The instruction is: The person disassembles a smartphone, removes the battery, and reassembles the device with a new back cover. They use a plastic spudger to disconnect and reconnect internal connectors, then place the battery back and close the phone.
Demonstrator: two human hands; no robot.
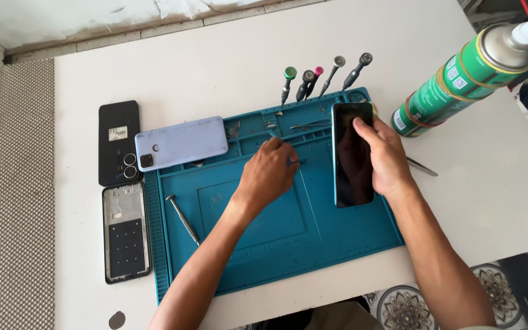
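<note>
On the teal rubber work mat (337, 235), the right hand (386, 156) is clasping a dark-screened teal-edged smartphone (351, 160) near its right edge, while the left hand (268, 174) is pinching a thin dark tool (297, 162) mid-mat; a green white-labelled spray can (459, 76) is lying just beyond the mat's right corner.

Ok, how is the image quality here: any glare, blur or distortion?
Head view: bright, even daylight and sharp focus on the blue mat; soft shadows under both arms; the phone screen is dark with faint reflections; the spray can leans from wide-angle distortion near the edge.
</note>
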